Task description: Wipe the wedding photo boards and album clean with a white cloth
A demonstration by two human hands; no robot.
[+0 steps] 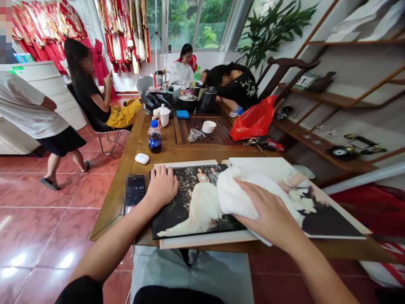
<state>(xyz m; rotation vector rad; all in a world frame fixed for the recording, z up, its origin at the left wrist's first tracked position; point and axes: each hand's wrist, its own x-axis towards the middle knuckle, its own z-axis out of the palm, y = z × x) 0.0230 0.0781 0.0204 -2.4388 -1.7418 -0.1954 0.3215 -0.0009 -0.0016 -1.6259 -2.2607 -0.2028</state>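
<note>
1. Resting palm-down near the far left corner of the left photo panel [193, 202], the left hand [163, 184] lies fairly flat, its fingers slightly bent and a little apart, with hold of nothing visible.
2. Partly closed, the right hand [268, 207] has hold of a bunched white cloth [236, 192], which covers the right side of that panel; some fingers are hidden.
3. The left photo panel, showing a couple, lies on a pale board [205, 243] along the near edge of the wooden counter [190, 153]. Beside it, toward the right edge, is the right photo panel [335, 219].
4. By the counter's left edge, a phone [136, 192] lies beside the left forearm; beyond it come a small white case [142, 158], a blue-capped bottle [155, 137] and a white lidded cup [164, 116].
5. On the dark inset tray [224, 134] stand a white bowl [209, 127] and a clear cup [194, 135].
6. Toward the right edge, a red bag [253, 120] sits just beyond some keys [255, 142].
7. One person [84, 84] sits by the left edge; another person [240, 82] leans over the counter's far right part.
</note>
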